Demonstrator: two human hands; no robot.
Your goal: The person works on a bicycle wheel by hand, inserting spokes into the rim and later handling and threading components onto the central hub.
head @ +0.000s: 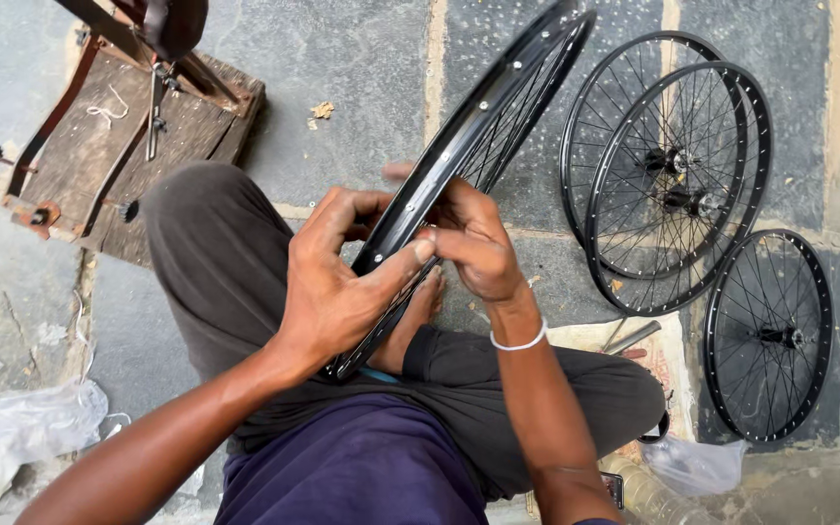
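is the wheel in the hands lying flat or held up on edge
On edge, tilted: the wheel shows its rim side-on, left hand and right hand gripping its near end above the lap.

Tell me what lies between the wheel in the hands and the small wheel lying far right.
In the head view, two overlapping spoked wheels lie on the stone floor between the held wheel and the small wheel.

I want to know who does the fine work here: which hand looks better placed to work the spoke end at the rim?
Probably the right hand: its fingertips pinch at the black rim, while the left hand grips and steadies it.
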